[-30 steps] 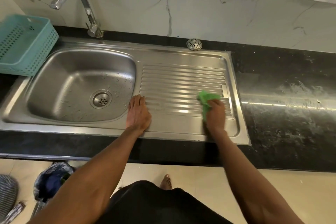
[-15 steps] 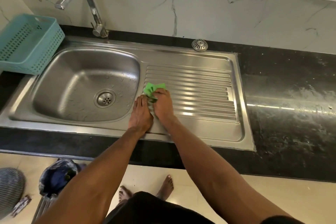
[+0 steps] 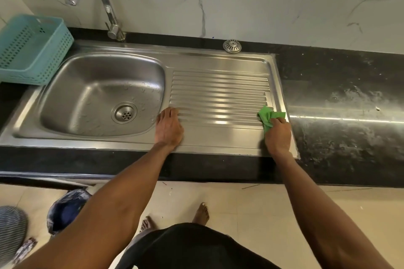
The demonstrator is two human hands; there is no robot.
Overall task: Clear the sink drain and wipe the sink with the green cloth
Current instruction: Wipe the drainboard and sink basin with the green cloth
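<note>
The steel sink (image 3: 196, 59) has a basin on the left with a round drain (image 3: 124, 113) at its bottom, and a ribbed drainboard (image 3: 218, 98) on the right. My right hand (image 3: 277, 135) presses the crumpled green cloth (image 3: 270, 117) onto the drainboard's near right corner. My left hand (image 3: 169, 126) lies flat, palm down, on the steel strip between basin and drainboard, holding nothing. A round drain strainer cap (image 3: 232, 46) sits on the counter behind the drainboard.
A curved tap (image 3: 102, 4) rises behind the basin. A teal plastic basket (image 3: 30, 48) stands at the sink's left edge. Black stone counter (image 3: 341, 102) runs to the right, streaked and wet. A bin with a dark liner (image 3: 65, 209) stands on the floor below.
My right hand has swept the green cloth from the drainboard's left side, beside my left hand, across to its right edge. My left hand has stayed in place.
</note>
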